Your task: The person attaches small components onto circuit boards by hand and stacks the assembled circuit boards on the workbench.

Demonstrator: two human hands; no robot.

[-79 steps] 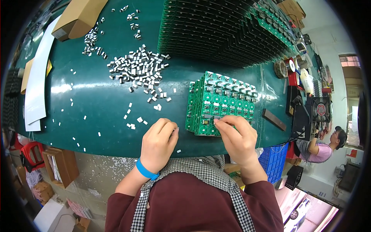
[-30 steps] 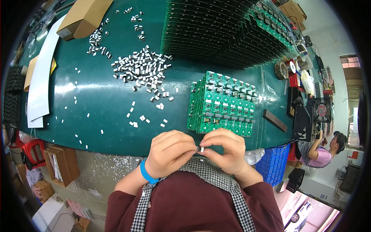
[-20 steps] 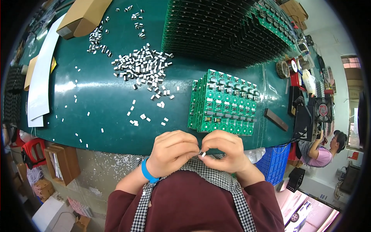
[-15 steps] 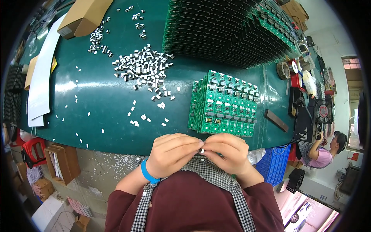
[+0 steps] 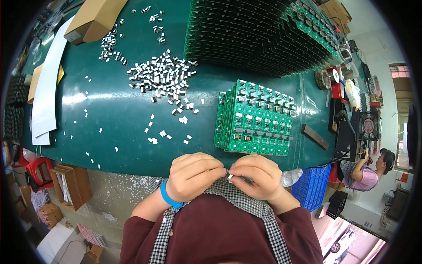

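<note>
Close to my body, just off the table's near edge, my right hand [image 5: 257, 175] pinches a small white-faced electronic component [image 5: 230, 176] between thumb and fingertips. My left hand [image 5: 195, 176], with a blue band at the wrist, is closed in a pinch right beside it. Whether its fingertips hold part of the component or something else is hidden. Beyond my right hand, a short stack of green circuit boards [image 5: 263, 119] lies on the green table [image 5: 118, 127]. Farther left is a loose heap of similar black-and-white components [image 5: 162, 77].
Tall stacks of circuit boards [image 5: 237, 35] fill the far side. Small white pieces [image 5: 116, 149] lie scattered at left. A dark bar [image 5: 314, 136] rests right of the short stack. A blue crate [image 5: 310, 187] stands below the table; a person [image 5: 365, 174] sits at far right.
My left fingertips have drawn slightly left and down, opening a small gap from the right fingers. The component has turned and dropped slightly in my right hand's pinch.
</note>
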